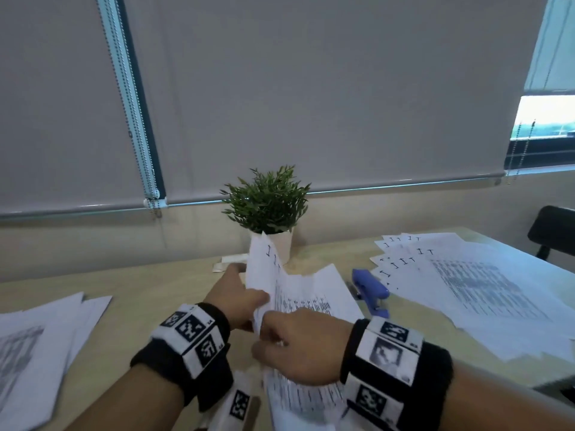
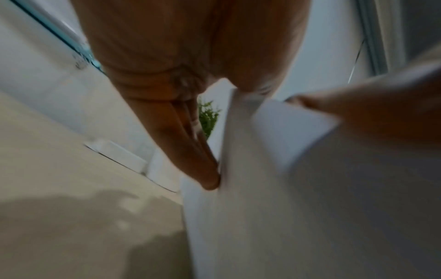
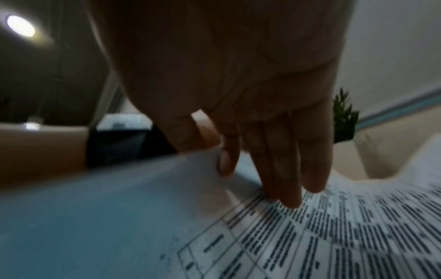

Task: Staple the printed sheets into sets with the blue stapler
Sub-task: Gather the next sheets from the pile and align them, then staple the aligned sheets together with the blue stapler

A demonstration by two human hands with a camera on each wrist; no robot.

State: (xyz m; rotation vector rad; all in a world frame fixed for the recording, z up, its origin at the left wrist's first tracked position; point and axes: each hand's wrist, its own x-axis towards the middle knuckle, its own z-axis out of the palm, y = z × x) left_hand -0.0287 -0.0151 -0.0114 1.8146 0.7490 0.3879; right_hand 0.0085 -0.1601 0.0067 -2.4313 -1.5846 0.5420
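Both hands work on one bundle of printed sheets point(image 1: 298, 293) near the middle of the tabletop point(image 1: 161, 287), toward its near edge. The left hand point(image 1: 236, 301) holds the bundle's lifted left part: its thumb lies on the printed face and its fingers point(image 2: 203, 160) run straight up the back, so the grip is a pinch across the paper, which stands bent upward in front of the potted plant point(image 1: 267, 203). The right hand point(image 1: 298, 346) pinches the same bundle lower down; in the right wrist view the thumb is under the raised edge and the fingertips point(image 3: 288, 200) press down on the printed table of text. Blur hides how tightly either grip closes.

The blue stapler point(image 1: 371, 290) lies flat on the tabletop just right of the bundle, touched by neither hand. Beyond it, toward the right edge, a fanned spread of sheets point(image 1: 466, 284) covers the surface. More sheets point(image 1: 37, 346) lie at the left edge. A small white box point(image 1: 228, 262) sits by the plant pot at the far edge.
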